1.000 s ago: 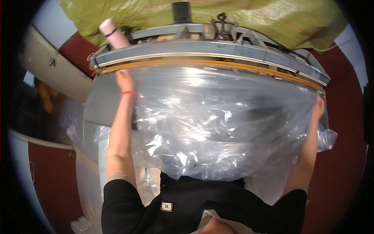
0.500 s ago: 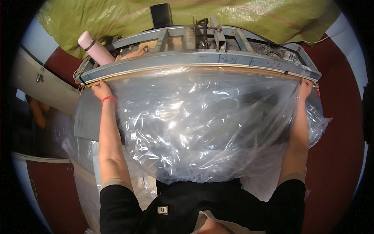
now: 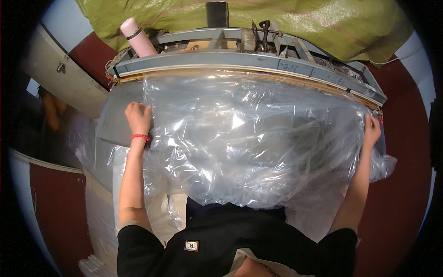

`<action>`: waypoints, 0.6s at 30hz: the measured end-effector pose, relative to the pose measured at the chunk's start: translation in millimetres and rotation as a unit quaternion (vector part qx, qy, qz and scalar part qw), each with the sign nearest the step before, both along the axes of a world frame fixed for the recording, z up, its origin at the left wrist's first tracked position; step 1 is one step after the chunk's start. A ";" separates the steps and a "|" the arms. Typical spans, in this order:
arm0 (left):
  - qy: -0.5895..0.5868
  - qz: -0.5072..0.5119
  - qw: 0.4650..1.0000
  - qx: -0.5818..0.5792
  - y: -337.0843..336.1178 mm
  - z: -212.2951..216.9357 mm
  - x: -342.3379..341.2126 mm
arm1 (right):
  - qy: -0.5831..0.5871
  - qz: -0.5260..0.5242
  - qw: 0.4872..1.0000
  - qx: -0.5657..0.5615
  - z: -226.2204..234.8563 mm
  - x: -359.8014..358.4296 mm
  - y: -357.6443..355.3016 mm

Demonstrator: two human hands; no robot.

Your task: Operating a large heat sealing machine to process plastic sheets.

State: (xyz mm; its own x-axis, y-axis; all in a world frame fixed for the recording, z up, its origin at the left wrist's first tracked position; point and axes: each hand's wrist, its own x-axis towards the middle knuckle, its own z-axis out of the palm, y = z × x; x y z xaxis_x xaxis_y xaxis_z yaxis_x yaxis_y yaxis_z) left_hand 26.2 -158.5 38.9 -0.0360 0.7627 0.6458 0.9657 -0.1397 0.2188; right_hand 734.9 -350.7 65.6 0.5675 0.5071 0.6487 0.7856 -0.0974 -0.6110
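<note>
A wide, crinkled clear plastic sheet (image 3: 240,138) spreads over the grey work surface (image 3: 121,108) before me, its far edge lying under the long metal bar (image 3: 198,61) of a sealing machine. My left hand (image 3: 138,118), with a red bead bracelet (image 3: 140,137) at the wrist, hovers by the sheet's left edge. Its thumb stands away from the bent fingers and nothing shows between them. At the sheet's right edge is my right hand (image 3: 373,130), fingers loosely bent and apart, below the bar's right end. Whether its fingertips touch the plastic is hard to see.
Behind the bar, a pink bottle (image 3: 138,39) leans in the metal frame, and a dark phone-like slab (image 3: 217,15) stands against a yellow-green woven sheet (image 3: 300,18). A pale cabinet door (image 3: 60,69) hangs at the left. More plastic film (image 3: 99,221) drapes down at the near left.
Both hands have come away from the bar toward me, the left also shifting right, and their pinches have loosened. The sheet's far edge stays at the bar. The view has shifted slightly.
</note>
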 end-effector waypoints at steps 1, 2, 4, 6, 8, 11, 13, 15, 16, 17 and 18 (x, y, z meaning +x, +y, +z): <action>0.002 0.008 1.000 0.002 -4.3 2.6 -3.6 | -0.031 -0.004 0.999 0.010 4.0 -14.4 -21.2; -0.020 -0.013 1.000 -0.001 -5.8 3.4 -9.5 | -0.028 -0.012 1.000 -0.004 2.4 -25.2 -45.3; -0.044 -0.050 0.997 0.026 -16.4 14.2 2.4 | -0.043 -0.061 0.997 -0.031 -10.4 -44.9 -101.2; -0.069 -0.112 0.990 0.042 -20.6 18.3 20.0 | 0.009 -0.049 0.993 -0.106 -59.3 -5.2 -181.4; -0.209 -0.198 0.957 -0.021 -32.2 24.5 55.2 | 0.108 -0.038 0.921 -0.372 -126.2 63.3 -279.9; -0.222 -0.277 0.934 -0.028 -63.3 35.6 83.0 | -0.047 -0.109 0.710 -0.694 -76.1 -7.1 -257.8; -0.203 -0.349 0.914 -0.037 -78.6 43.0 108.2 | -0.160 -0.027 0.855 -0.492 -27.2 -36.6 -206.0; -0.176 -0.387 0.905 -0.024 -93.6 44.7 128.5 | -0.124 0.089 0.908 -0.391 47.2 -132.3 -104.7; -0.159 -0.379 0.911 -0.021 -101.4 41.4 132.0 | -0.035 0.165 0.934 -0.316 75.6 -188.5 -59.0; -0.148 -0.381 0.913 -0.015 -106.2 40.3 138.6 | 0.037 0.268 0.940 -0.208 76.8 -219.0 -27.1; -0.151 -0.383 0.911 -0.014 -107.6 37.8 143.9 | 0.101 0.325 0.915 -0.215 88.1 -259.1 0.7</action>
State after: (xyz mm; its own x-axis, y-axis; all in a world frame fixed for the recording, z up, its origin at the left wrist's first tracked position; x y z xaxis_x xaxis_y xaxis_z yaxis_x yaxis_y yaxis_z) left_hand 170.1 -266.1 76.7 0.3407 0.6550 0.6745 0.4819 -0.7376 0.4730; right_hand 475.9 -350.1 153.7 0.1413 0.9642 0.2244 0.6385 0.0844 -0.7650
